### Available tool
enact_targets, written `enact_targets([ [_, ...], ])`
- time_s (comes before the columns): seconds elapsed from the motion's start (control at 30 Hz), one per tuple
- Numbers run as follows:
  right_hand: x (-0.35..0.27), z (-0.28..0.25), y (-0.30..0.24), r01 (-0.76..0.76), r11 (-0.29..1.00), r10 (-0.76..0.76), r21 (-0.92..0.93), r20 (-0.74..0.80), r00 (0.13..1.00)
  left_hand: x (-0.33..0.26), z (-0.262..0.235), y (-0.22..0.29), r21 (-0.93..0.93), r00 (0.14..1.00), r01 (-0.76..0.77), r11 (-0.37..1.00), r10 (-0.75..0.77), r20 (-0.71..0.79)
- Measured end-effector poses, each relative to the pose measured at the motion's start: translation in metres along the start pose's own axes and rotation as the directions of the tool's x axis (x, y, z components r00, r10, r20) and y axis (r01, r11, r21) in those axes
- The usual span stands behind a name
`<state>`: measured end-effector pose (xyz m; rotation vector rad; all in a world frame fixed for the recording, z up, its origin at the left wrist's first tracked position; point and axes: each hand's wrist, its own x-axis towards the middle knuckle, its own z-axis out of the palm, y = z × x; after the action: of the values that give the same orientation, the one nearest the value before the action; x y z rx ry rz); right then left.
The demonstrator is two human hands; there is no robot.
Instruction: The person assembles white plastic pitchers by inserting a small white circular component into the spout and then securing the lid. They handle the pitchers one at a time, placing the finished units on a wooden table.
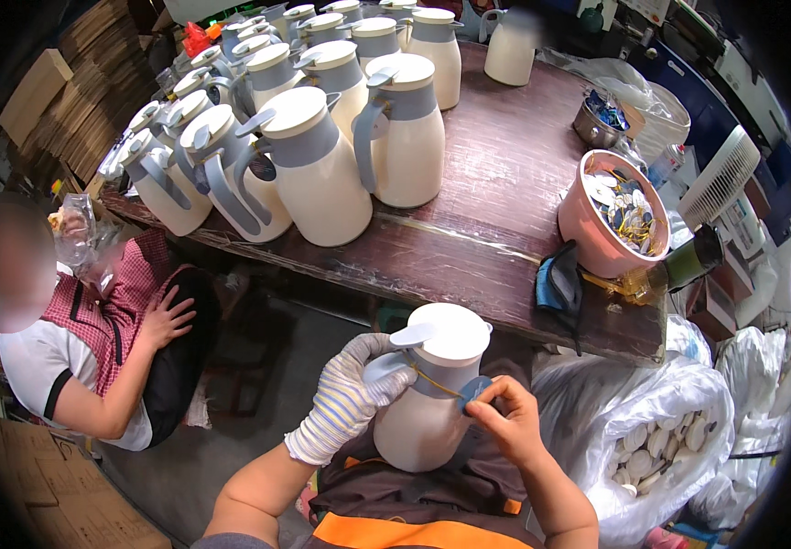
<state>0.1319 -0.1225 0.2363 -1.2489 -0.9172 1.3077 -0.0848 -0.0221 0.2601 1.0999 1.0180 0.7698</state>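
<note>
A cream thermos jug (418,435) with a grey collar and white lid stands upright over my lap, just off the table's front edge. My left hand (345,393), in a striped knit glove, is closed round its grey handle near the top. Around the jug's neck runs a yellow cord, stretched towards a small blue-grey round tag (474,392). My bare right hand (508,416) pinches that tag between thumb and fingertips at the jug's right side. The jug's far side is hidden.
Many similar thermos jugs (318,197) crowd the left of the dark red table (496,183). At its right stand a pink bucket (588,233) of corded tags and a metal bowl (592,133). A plastic bag (569,403) holds white discs. At left sits another person (93,366).
</note>
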Motion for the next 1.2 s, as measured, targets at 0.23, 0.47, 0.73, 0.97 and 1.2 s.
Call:
enact_targets([
  [0.23, -0.006, -0.015, 0.005, 0.148, 0.964, -0.177, -0.221, -0.12, 0.977, -0.005, 0.001, 0.011, -0.087, 0.998, 0.01, 0.996, -0.016, -0.066],
  [0.47, -0.003, -0.009, 0.001, 0.081, 0.984, -0.088, -0.158, -0.036, 0.996, -0.004, -0.005, 0.007, 0.027, 1.0, -0.006, 1.0, 0.007, -0.03],
  [0.73, -0.004, -0.004, 0.005, 0.103, 0.979, -0.128, -0.177, -0.137, 0.982, -0.01, -0.003, 0.009, 0.001, 0.999, -0.048, 0.999, 0.048, -0.02],
  [0.97, -0.008, -0.012, 0.001, -0.032, 0.987, 0.021, -0.159, -0.07, 0.997, -0.008, -0.009, 0.008, -0.254, 0.997, -0.072, 0.965, 0.075, 0.005],
  [1.2, -0.007, -0.025, 0.021, -0.041, 0.991, 0.05, 0.124, -0.077, 0.996, -0.007, -0.039, 0.068, 0.061, 0.836, -0.502, 0.862, 0.503, -0.221],
])
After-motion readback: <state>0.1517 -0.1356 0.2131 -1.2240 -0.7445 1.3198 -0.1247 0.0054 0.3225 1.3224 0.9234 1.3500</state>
